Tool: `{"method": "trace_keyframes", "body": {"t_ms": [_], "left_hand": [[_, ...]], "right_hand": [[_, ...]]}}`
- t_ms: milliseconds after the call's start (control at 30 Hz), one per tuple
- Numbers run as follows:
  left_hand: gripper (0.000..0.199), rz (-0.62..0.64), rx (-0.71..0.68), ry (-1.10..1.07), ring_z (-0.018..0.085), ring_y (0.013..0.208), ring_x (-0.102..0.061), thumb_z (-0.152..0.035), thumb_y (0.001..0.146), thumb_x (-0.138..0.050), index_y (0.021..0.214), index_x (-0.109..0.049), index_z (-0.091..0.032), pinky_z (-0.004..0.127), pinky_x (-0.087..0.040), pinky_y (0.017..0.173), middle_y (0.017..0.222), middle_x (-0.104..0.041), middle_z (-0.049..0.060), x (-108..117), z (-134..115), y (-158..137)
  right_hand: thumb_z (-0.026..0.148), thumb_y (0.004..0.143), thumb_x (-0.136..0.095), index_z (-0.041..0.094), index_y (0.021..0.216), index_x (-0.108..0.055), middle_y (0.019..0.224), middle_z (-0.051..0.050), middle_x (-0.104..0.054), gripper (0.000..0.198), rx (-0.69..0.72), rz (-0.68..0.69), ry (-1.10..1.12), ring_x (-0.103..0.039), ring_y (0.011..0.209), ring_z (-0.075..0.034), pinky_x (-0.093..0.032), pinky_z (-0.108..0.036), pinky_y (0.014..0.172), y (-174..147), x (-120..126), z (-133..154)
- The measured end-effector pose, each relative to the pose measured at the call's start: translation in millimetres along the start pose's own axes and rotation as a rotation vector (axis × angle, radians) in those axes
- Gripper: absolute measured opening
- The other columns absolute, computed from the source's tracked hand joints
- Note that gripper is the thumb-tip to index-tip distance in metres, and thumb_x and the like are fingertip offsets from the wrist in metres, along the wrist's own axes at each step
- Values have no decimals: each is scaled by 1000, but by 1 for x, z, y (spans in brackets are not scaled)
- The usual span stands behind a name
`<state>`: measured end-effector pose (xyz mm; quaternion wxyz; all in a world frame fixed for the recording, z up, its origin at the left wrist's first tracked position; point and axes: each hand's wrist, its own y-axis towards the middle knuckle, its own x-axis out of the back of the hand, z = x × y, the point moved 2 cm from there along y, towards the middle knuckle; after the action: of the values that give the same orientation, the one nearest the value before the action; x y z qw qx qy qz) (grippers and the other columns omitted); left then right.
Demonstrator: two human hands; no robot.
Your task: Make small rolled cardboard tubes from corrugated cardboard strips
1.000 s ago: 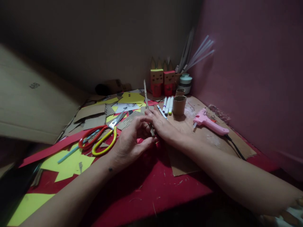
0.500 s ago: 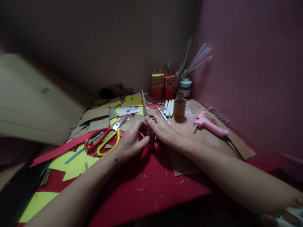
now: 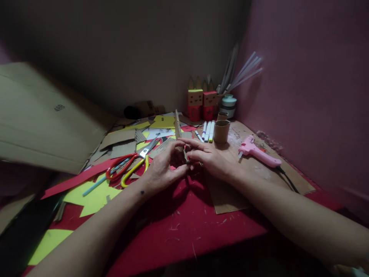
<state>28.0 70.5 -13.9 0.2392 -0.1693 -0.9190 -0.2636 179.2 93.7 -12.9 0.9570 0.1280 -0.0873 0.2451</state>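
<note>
Between my two hands stands a narrow cardboard strip [image 3: 177, 125], seen nearly edge-on, its far end rising past my fingers. My left hand [image 3: 165, 163] has its thumb and fingers closed around the near end. From the other side my right hand [image 3: 209, 156] grips the same end, its fingers bent over the top and touching the left fingertips. The lower part of the strip is partly hidden by the fingers. Left of my hands lie scissors [image 3: 144, 152] with one red and one yellow handle. White markers [image 3: 208, 131] lie beyond my right hand.
A pink glue gun [image 3: 259, 151] lies on a cardboard sheet [image 3: 229, 200] at right, near rolled cardboard tubes [image 3: 221, 132]. Two cardboard figures [image 3: 195, 104] and a lidded jar [image 3: 228, 105] stand behind. Yellow paper [image 3: 95, 192] and a cardboard box [image 3: 52, 115] are at left.
My right hand's fingers have shifted from lying along the strip to bending over its near end, closer to my left hand. The view has moved slightly.
</note>
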Motion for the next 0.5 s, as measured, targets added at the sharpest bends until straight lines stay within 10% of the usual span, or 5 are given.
{"method": "trace_keyframes", "body": {"t_ms": [500], "left_hand": [[43, 73, 21, 109, 17, 82, -61, -13, 80, -56, 120, -44, -18, 31, -50, 72, 93, -61, 4, 8, -6, -1]], "right_hand": [[22, 75, -56, 16, 134, -47, 104, -9, -56, 60, 287, 46, -379, -56, 88, -19, -52, -37, 76, -4, 9, -4]]}}
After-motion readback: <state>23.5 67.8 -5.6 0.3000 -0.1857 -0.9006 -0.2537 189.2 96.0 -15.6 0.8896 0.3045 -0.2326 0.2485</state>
